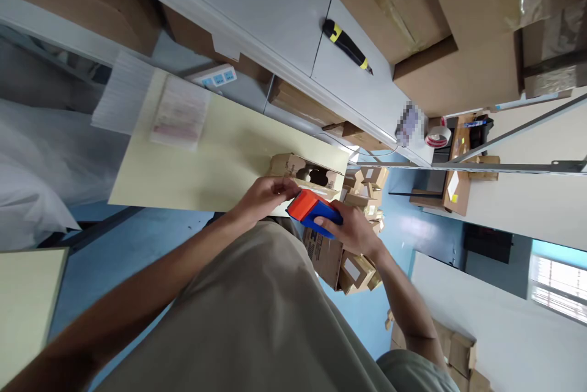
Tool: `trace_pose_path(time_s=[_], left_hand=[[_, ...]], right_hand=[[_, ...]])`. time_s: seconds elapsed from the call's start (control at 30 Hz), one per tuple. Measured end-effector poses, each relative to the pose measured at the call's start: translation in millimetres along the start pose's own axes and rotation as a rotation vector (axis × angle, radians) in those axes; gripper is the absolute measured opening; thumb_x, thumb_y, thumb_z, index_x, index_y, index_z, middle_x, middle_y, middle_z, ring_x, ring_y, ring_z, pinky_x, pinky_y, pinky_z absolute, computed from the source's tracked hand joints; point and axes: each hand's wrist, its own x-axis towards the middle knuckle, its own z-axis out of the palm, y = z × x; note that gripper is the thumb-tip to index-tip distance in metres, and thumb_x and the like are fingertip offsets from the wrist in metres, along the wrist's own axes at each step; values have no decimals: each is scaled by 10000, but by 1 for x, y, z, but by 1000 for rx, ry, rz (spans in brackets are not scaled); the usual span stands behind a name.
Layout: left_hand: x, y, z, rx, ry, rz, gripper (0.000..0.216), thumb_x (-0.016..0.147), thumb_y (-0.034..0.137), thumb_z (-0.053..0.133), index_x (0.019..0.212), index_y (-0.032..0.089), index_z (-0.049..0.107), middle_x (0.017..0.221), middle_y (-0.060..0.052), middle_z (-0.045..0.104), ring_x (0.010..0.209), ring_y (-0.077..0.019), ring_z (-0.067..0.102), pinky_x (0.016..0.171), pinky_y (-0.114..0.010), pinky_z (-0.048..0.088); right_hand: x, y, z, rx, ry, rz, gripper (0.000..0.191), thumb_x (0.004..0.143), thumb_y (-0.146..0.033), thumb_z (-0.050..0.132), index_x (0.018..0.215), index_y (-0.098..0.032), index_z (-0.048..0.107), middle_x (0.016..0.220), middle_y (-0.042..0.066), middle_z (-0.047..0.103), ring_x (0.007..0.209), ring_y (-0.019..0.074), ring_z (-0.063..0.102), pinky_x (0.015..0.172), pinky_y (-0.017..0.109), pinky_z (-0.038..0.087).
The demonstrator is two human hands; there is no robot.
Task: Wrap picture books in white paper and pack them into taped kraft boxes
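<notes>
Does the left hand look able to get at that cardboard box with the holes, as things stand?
Probably yes: the left hand is close to the cardboard box, with nothing seeming to block it; the red and blue item is in the right hand.

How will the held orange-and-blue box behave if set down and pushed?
The box is probably stiff: its edges look straight in the right hand. It seems light, apparently supported mainly by that hand. Its flat faces should resist rolling.
</notes>
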Motion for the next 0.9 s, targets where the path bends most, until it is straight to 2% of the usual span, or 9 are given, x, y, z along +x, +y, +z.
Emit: trace_pose_path(time_s=[0.13,0.23,0.3,0.37,0.4,0.47,0.57,0.73,0.9], left_hand=[[-12,-19,10,-72,22,-102,418,655,595,891,697,207,743,673,-5,674,627,-140,536,601,-279,432],[-17,-20,9,-71,14,-98,390,711,585,860,689,209,755,703,-24,694,652,-158,560,620,-297,446],[-10,-23,-7,-54,131,-59,415,720,616,871,736,210,787,743,-39,717,677,-172,571,635,-310,453],[5,-30,-32,-56,336,-2,496,669,675,909,796,206,809,783,-53,737,700,-182,572,653,-323,454],[14,-37,-45,-69,372,1,545,616,692,944,813,200,814,795,-60,743,713,-186,576,671,-329,462],[33,-52,-65,-111,351,-16,621,545,710,990,840,189,824,814,-69,749,746,-189,590,707,-334,475],[59,-76,-73,-203,331,-40,712,447,760,1013,820,188,810,809,-66,740,756,-183,587,716,-331,463],[90,-101,-58,-305,348,-101,797,317,785,1017,809,203,785,812,-56,735,762,-181,571,694,-318,419],[102,-112,-59,-356,346,-147,696,403,708,1015,817,211,758,811,-42,719,760,-170,591,684,-300,416]], right_hand=[[3,-12,-16,-125,-156,67,564,1023,-765,644,1045,-209,735,917,76,786,787,223,703,655,298,409],[-3,-18,-43,-187,-246,74,572,1030,-770,622,1008,-211,745,910,80,797,766,220,717,648,301,416],[-11,-20,-69,-188,-274,106,612,1015,-806,602,951,-212,734,836,67,786,692,208,709,613,299,418],[-18,-21,-97,-132,-276,189,652,991,-849,589,937,-214,724,770,53,775,628,202,709,572,295,434],[-21,-22,-109,-110,-268,230,669,981,-867,581,926,-215,717,735,47,765,600,202,708,556,296,441],[-22,-28,-125,-102,-250,284,686,962,-890,580,901,-218,704,678,35,746,563,203,703,538,297,451],[-12,-42,-129,-155,-206,294,690,949,-898,585,849,-223,684,634,29,724,549,202,692,537,298,448],[18,-64,-116,-245,-150,187,685,972,-882,561,807,-225,666,660,38,724,601,202,692,566,299,428],[31,-69,-114,-250,-185,176,714,980,-901,523,810,-223,670,666,37,714,609,201,679,582,306,427]])
